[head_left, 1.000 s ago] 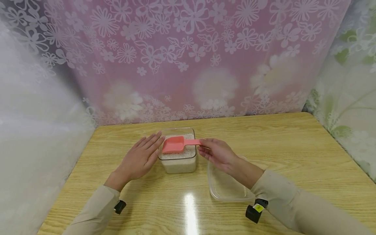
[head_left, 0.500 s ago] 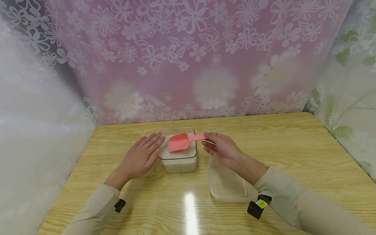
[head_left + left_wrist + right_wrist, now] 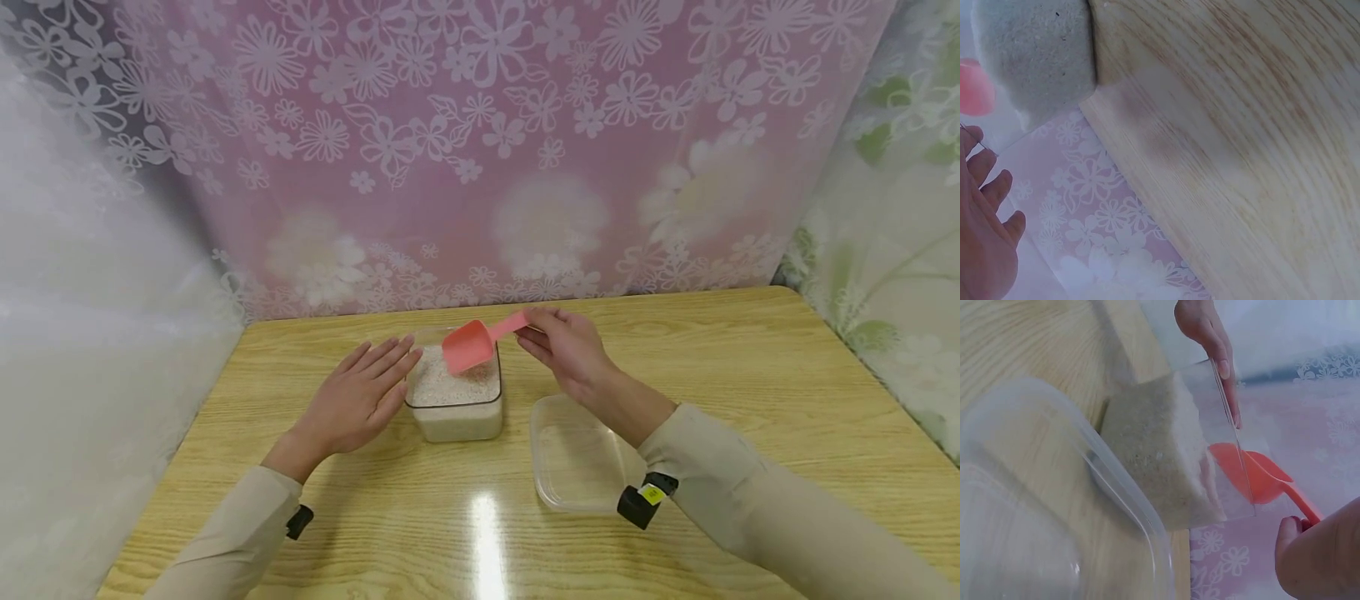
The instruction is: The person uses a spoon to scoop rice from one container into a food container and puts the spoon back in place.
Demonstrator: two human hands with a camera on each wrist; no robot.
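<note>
A clear square container (image 3: 457,423) filled with white rice-like grains (image 3: 442,386) stands on the table. My left hand (image 3: 348,408) lies along its left rim, fingers straight, touching the edge. With my right hand (image 3: 572,348) I grip the handle of a pink scoop (image 3: 468,346) over the container's right rear part. The scoop tilts, its handle raised to the right; in the right wrist view the scoop (image 3: 1266,478) has its front end below the rim, near the grains. How much it carries is hard to see. The left wrist view catches only part of the scoop (image 3: 975,87).
A second clear plastic container (image 3: 551,487) sits on the table right of the grain, under my right forearm. The wood-patterned table (image 3: 405,533) meets a pink floral curtain (image 3: 465,225) at the back. Pale sheets hang at both sides.
The scoop has gone from lying flat over the grains to a tilt, moving right and farther back as my right hand rises. My left hand stays at the rim.
</note>
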